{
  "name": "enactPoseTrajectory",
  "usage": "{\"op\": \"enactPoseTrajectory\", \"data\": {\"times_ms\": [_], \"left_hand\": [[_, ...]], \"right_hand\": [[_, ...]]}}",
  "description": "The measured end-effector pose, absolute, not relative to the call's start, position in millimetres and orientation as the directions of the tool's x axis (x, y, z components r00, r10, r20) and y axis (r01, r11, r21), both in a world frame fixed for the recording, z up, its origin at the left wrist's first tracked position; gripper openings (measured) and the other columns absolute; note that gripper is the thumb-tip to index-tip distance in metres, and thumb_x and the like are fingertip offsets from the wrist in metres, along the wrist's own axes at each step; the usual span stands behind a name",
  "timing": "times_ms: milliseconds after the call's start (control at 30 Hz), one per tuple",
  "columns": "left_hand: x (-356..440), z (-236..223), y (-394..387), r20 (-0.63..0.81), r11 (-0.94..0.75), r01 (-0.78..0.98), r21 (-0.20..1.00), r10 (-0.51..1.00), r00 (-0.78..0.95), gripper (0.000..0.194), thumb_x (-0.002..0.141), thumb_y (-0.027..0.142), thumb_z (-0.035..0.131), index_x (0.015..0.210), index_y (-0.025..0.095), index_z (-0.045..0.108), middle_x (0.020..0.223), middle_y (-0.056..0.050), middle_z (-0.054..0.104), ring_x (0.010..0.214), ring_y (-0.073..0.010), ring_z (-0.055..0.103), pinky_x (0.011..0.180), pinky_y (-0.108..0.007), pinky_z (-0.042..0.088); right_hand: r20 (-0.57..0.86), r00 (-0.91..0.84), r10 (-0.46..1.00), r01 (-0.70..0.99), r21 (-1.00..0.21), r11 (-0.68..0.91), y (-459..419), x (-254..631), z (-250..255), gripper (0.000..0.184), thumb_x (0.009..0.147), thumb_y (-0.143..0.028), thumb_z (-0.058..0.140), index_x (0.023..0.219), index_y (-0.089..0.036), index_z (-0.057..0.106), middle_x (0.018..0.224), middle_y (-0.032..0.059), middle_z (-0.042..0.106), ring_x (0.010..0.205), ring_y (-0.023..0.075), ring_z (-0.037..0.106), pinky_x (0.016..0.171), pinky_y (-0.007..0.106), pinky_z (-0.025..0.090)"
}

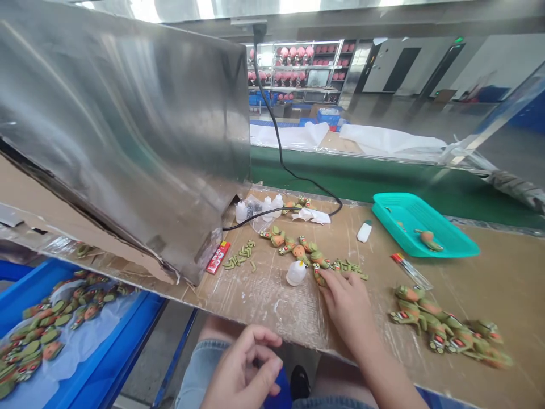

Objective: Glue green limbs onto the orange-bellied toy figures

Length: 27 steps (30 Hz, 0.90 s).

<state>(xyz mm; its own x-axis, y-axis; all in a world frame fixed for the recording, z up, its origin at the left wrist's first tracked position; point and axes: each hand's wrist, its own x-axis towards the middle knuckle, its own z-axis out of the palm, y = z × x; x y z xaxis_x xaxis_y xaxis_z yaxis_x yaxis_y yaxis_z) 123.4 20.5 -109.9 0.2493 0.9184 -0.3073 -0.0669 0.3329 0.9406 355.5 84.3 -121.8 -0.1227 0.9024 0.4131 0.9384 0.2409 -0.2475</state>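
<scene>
The right hand (346, 309) rests its slightly spread fingers (336, 278) on a green rubbery frog-shaped figure (319, 262) on the brown cardboard tabletop (264, 307); the left hand (242, 372), below the front edge, curls its fingers narrowly.

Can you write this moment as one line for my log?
left hand: fingers curled, over lap | right hand: on green toy figures | beside: white plastic bottle | farther: teal tray

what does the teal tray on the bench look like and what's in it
The teal tray is a shallow, rectangular, glossy plastic tray with sloped walls, set at an angle near the far edge of the cardboard-covered bench. A green and orange moulded figure lies on its floor, with a smaller bit near the left wall. No hand touches it.
</scene>
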Motion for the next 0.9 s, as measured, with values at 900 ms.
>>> {"op": "enactPoseTrajectory", "data": {"times_ms": [900], "left_hand": [[88,-73,20,-0.34,0.497,-0.597,0.63,0.868,0.363,0.046,0.072,0.024,0.072,0.116,0.028,0.059,0.092,-0.007,0.072,0.088,-0.0228,0.069,0.072,-0.035,0.057]], "right_hand": [[-0.032,-0.042,0.999,0.155,-0.988,-0.025,46,276,-80,0.036,0.078,-0.045,0.064,0.103,-0.024,0.048,0.101,0.0055,0.067,0.09,0.0203,0.065,0.076,0.028,0.055]]}}
